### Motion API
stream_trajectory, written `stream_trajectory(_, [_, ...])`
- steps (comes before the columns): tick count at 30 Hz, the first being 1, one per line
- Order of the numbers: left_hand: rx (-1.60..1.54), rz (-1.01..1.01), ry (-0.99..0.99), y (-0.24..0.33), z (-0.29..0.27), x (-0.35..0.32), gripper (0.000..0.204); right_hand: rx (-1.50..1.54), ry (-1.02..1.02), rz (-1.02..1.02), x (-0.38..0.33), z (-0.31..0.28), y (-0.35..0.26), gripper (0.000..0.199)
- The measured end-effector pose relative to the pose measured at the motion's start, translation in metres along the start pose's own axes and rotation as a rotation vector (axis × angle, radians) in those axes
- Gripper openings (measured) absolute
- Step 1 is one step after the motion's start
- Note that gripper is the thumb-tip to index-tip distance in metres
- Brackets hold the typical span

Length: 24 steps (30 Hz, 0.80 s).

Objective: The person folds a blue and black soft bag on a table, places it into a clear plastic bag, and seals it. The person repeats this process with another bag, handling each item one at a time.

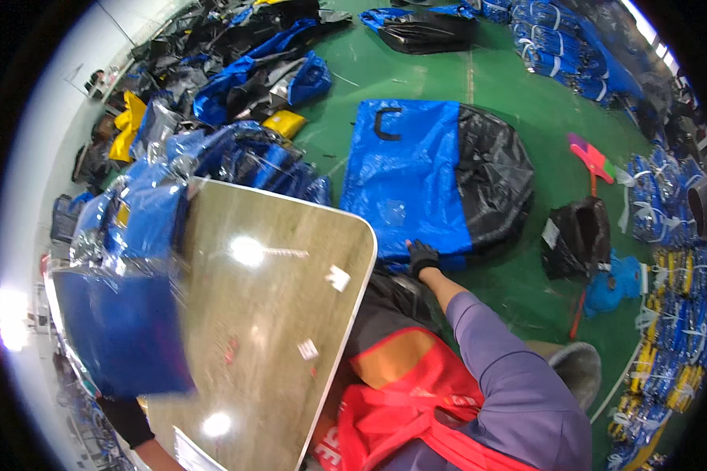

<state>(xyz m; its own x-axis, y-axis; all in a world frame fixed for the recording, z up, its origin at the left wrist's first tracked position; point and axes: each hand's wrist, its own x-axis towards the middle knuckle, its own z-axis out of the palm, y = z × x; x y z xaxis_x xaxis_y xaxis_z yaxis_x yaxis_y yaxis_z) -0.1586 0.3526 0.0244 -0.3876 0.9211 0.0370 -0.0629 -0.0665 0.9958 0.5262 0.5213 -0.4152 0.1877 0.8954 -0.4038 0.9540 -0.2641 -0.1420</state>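
Your right hand (425, 258) touches the bag (416, 177); your left hand (126, 421), the packet (126, 334). I can't tell whether either grips.

Around me is what looks like a packing workshop or storeroom: tied bundles (558, 47) of blue goods line the right side of the green floor (416, 77), loose black and blue sheeting (236, 82) lies heaped at left, plastic-wrapped packets (153, 220) pile by a wood-grain bench (271, 310), and a big blue-and-black bag (416, 177) lies flat.
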Motion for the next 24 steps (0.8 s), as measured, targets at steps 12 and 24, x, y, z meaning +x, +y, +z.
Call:
stream_trajectory(12, [0.020,-0.376,-0.059,-0.119,0.183,-0.099,0.069,1.513,0.224,-0.679,0.148,-0.290,0.034,0.025])
stream_trajectory(24, [-0.041,-0.694,-0.282,-0.011,0.126,0.016,0.053,0.112,-0.592,-2.356,-0.376,-0.204,-0.130,0.058])
